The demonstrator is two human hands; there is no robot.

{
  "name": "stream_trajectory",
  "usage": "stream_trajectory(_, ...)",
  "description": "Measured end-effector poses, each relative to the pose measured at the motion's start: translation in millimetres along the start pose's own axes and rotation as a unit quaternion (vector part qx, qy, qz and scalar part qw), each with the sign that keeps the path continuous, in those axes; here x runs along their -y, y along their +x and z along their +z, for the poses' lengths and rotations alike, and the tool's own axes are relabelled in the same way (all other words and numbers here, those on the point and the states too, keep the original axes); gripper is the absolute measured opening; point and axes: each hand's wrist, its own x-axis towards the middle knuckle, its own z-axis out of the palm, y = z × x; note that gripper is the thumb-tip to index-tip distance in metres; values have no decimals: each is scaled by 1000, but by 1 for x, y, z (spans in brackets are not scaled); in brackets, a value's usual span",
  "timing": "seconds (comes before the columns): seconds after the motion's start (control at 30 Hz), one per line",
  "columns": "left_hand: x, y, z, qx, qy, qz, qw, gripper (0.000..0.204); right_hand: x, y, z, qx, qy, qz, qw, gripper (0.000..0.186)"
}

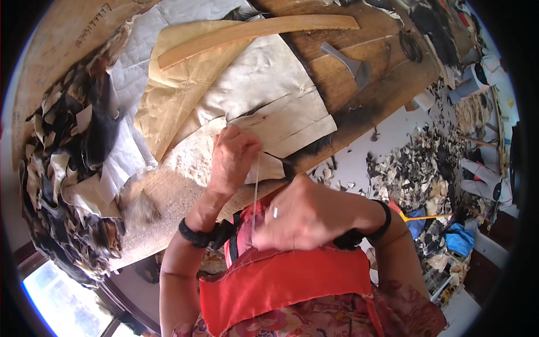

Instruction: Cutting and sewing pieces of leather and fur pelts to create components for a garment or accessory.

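Note:
My left hand (pixel 233 157) is closed at the edge of a pale hide piece (pixel 286 129), pinching it on the worktable. A thin pale thread (pixel 256 177) runs from beside those fingers down to my right hand (pixel 303 213), which is closed and blurred over the red apron (pixel 286 286); the thread enters its curled fingers, and a small silver band shows on one finger. Under and beyond the hide lie a tan paper sheet (pixel 163 106) and a white quilted sheet (pixel 137 56). A curved wooden strip (pixel 303 24) rests across them.
A grey flat tool (pixel 351 64) and a dark coil (pixel 410 46) sit on the wooden table (pixel 370 22). Dark fur scraps (pixel 73 185) pile along the left. Beyond the right edge are heaped scraps (pixel 404 168), a blue bag (pixel 460 240) and a yellow-handled object (pixel 426 216).

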Motion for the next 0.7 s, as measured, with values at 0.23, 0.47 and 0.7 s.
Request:
stream_trajectory(0.23,-6,-21,-15,29,-231,-36,972,18,-75,-18,30,-133,-213,217,943,8)
stream_trajectory(0.47,-2,-8,5,-27,-25,-62,997,12,-19,-10,31,49,35,55,997,18)
stream_trajectory(0.7,-1,-26,-7,-9,-265,-54,963,16,-83,-16,36,-128,-217,208,945,7)
